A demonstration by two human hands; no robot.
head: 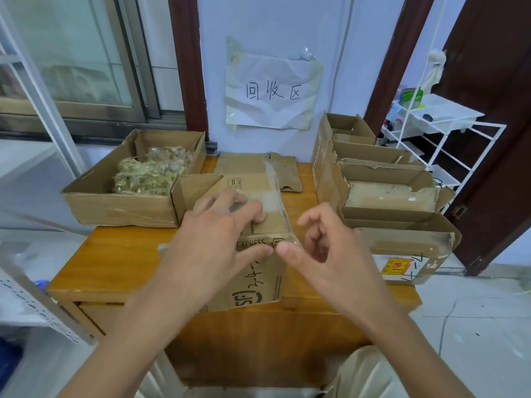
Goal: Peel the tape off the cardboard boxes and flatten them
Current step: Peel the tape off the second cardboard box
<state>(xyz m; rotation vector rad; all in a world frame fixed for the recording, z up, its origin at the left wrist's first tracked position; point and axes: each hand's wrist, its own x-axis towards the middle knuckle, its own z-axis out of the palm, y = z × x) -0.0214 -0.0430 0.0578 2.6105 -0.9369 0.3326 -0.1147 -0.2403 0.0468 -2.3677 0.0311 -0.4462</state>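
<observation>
A brown cardboard box (253,282) printed with "EXPRESS" stands at the middle of the wooden table (115,262). My left hand (212,242) grips its top front edge, fingers over the top and thumb on the front face. A strip of clear tape (277,193) runs down the box top and lifts off near the front right corner. My right hand (324,254) is at that corner, its thumb and curled fingers pinching the tape's loose end.
An open box (94,202) holding crumpled used tape sits at the left. A flattened cardboard piece (287,170) lies at the back. Several open boxes (385,193) are stacked at the right, beside a white wire rack (448,133). A paper sign (273,90) hangs on the wall.
</observation>
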